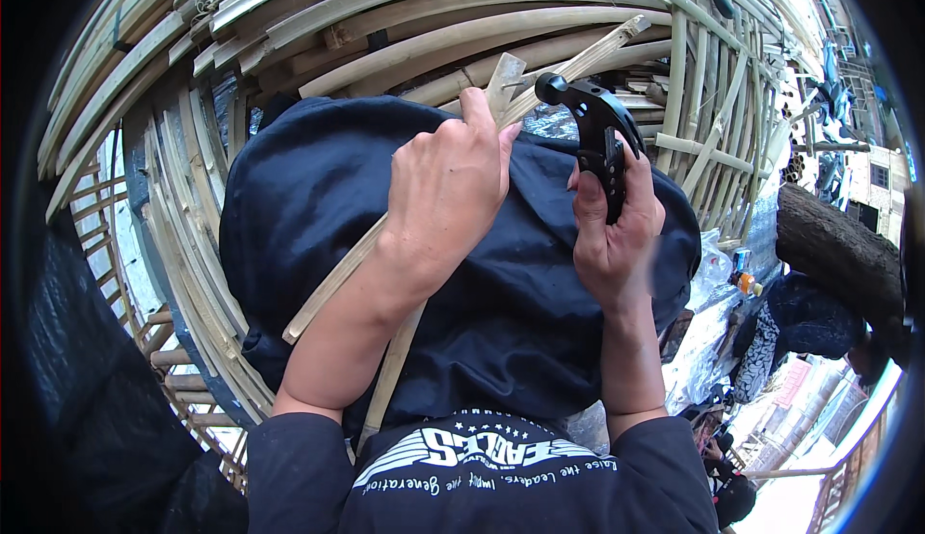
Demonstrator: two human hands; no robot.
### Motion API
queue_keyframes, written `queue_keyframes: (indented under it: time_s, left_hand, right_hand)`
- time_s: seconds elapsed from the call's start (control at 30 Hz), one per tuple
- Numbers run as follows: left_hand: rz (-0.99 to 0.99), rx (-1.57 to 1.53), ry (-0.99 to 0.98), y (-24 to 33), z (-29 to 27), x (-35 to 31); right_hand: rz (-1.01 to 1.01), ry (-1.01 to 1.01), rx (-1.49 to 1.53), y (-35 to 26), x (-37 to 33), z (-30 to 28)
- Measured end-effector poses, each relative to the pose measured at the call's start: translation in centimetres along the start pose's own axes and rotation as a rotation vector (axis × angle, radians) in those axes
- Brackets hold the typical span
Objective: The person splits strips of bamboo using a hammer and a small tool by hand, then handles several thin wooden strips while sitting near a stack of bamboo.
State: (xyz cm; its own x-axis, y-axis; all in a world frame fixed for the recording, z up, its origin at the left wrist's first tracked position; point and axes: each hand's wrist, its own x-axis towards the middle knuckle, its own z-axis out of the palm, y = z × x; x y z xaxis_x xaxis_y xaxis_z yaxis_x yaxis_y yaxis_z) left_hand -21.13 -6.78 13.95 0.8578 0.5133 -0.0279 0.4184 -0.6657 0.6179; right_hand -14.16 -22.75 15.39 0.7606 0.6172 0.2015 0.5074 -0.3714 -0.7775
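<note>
My left hand [443, 182] is closed around two crossing bamboo strips, its index finger stretched along them. One long strip [588, 57] runs from the lower left up to the far right, passing under the hand. The other strip [393, 370] slants from my shirt up to the crossing. A thin nail [520, 82] shows beside the crossing; its lower end is hard to make out. My right hand [619, 230] grips a black hammer [602, 115] with a round striking face and a curved claw. The hammer's face is close to the nail.
A dark cloth [318, 187] covers my lap beneath the hands. Piled bamboo strips [385, 28] curve across the far side, and a bamboo lattice [708, 100] stands at the right. A thick log [833, 245] and a small bottle [747, 283] are further right, near another person [805, 317].
</note>
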Motion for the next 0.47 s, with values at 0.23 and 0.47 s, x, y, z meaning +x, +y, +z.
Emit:
queue_keyframes:
  time_s: [0.23, 0.47]
  left_hand:
    - [0.008, -0.014, 0.028, 0.1, 0.3, -0.1]
    - [0.008, -0.042, 0.010, 0.2, 0.0, -0.1]
  right_hand:
    - [-0.103, -0.018, -0.116, -0.3, 0.7, -0.2]
    - [-0.061, 0.109, 0.017, 0.4, -0.5, 0.1]
